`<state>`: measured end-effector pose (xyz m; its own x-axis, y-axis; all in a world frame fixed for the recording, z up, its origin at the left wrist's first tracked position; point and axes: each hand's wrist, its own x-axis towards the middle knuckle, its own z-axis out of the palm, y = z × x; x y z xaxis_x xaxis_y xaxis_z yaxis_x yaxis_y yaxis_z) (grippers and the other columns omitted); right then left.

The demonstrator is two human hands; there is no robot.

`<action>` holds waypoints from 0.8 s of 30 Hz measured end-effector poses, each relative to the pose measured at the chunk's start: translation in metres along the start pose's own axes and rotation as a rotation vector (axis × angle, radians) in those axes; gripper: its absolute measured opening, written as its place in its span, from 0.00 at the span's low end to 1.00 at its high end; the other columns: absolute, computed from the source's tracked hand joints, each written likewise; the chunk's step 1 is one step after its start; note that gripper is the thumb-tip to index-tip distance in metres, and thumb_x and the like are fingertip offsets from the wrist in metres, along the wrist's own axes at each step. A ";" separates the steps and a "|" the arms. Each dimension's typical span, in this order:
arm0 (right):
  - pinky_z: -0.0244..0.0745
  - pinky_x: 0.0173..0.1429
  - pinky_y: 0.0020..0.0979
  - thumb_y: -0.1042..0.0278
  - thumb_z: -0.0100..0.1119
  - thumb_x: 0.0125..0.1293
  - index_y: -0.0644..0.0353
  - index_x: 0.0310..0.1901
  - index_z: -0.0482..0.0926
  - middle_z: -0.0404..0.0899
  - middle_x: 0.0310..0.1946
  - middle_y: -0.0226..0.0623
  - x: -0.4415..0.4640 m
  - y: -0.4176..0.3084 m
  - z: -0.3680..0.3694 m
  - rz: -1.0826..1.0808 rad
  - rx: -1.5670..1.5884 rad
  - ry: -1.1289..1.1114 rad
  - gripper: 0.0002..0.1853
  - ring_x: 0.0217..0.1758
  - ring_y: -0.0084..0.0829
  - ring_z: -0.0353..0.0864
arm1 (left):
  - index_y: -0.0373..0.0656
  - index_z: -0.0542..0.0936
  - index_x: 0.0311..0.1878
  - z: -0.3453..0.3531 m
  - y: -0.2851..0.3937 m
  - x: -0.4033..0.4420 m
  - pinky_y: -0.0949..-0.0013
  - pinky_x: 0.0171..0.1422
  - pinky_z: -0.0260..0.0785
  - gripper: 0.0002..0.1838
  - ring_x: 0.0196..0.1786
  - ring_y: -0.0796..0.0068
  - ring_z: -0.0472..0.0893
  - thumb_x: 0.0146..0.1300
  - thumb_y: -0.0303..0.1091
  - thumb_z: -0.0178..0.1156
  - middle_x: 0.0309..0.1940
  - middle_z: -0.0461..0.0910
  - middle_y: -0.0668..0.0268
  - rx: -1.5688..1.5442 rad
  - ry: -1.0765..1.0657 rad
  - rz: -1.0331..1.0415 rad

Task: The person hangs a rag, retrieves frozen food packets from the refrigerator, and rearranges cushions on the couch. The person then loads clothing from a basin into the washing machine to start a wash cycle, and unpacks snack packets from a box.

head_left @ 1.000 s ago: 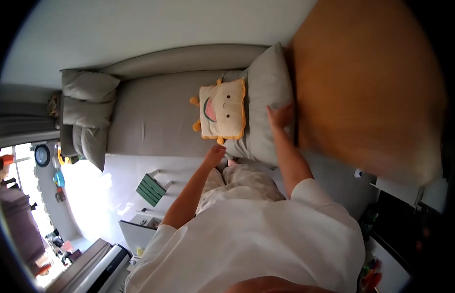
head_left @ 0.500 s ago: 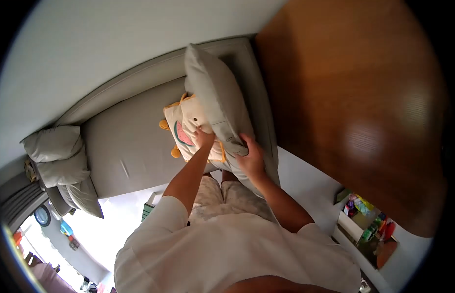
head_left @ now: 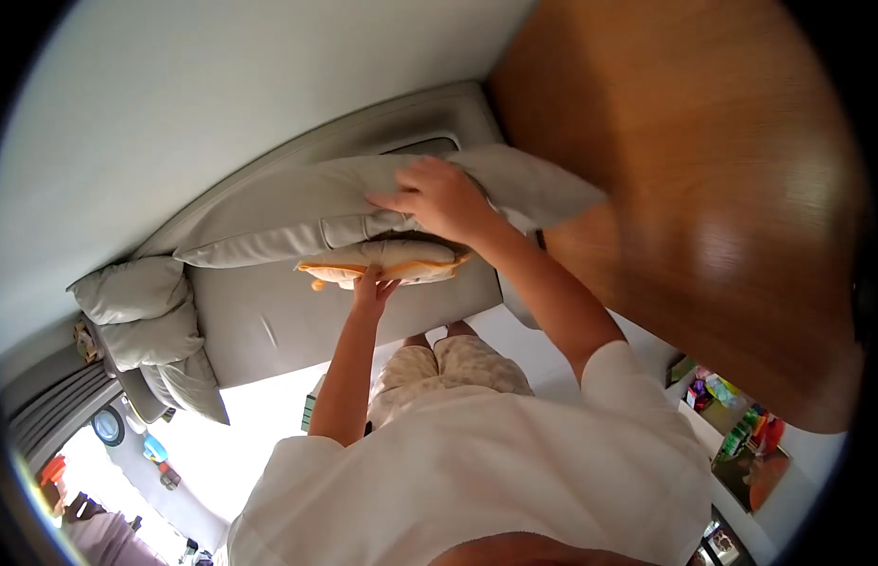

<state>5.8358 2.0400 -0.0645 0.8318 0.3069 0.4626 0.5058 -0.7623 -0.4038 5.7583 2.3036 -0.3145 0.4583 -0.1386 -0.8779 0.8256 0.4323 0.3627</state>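
My left hand (head_left: 371, 289) grips the lower edge of a small cream cushion (head_left: 401, 257) with orange trim. It is tipped up on edge, its front mostly turned out of sight. My right hand (head_left: 444, 200), slightly blurred, is over the long grey back cushion (head_left: 288, 209), fingers stretched to the left and not wrapped round anything. That cushion leans along the sofa's back, behind the cream one. A second grey cushion (head_left: 543, 189), blurred, sticks out to the right behind my right wrist.
The grey sofa seat (head_left: 260, 321) runs to the left, where grey pillows (head_left: 142, 311) are piled at its end. A brown wooden surface (head_left: 703, 189) borders the right side. Lower right, a box (head_left: 741, 424) holds colourful packets. A pale wall (head_left: 250, 104) rises behind the sofa.
Grey cushions that stood bunched at the right now spread along the backrest. The cream cushion has tipped from flat onto its edge. My right hand has let go of the grey cushion and risen.
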 end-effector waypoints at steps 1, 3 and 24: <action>0.75 0.46 0.37 0.71 0.64 0.52 0.36 0.55 0.89 0.67 0.28 0.28 0.012 0.005 0.008 -0.087 -0.024 -0.012 0.27 0.37 0.35 0.72 | 0.39 0.71 0.59 0.006 0.006 -0.004 0.43 0.63 0.84 0.17 0.56 0.51 0.81 0.70 0.30 0.60 0.55 0.74 0.56 -0.002 0.006 0.004; 0.75 0.50 0.39 0.71 0.61 0.54 0.37 0.54 0.90 0.71 0.31 0.27 0.037 0.022 0.029 -0.140 -0.031 -0.076 0.25 0.40 0.34 0.74 | 0.37 0.71 0.58 0.018 0.015 -0.008 0.42 0.67 0.81 0.17 0.59 0.49 0.80 0.69 0.30 0.60 0.55 0.73 0.54 -0.049 -0.114 -0.064; 0.71 0.68 0.44 0.80 0.59 0.62 0.58 0.58 0.79 0.80 0.54 0.44 -0.169 -0.057 0.127 0.538 0.155 -0.153 0.21 0.61 0.52 0.76 | 0.45 0.66 0.76 0.106 0.064 -0.048 0.50 0.75 0.71 0.27 0.74 0.53 0.72 0.78 0.40 0.56 0.77 0.64 0.62 -0.288 -0.378 -0.047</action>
<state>5.6955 2.1036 -0.2201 0.9989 -0.0128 0.0459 0.0211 -0.7452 -0.6666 5.8241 2.2437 -0.2164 0.5544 -0.4552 -0.6967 0.7478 0.6399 0.1769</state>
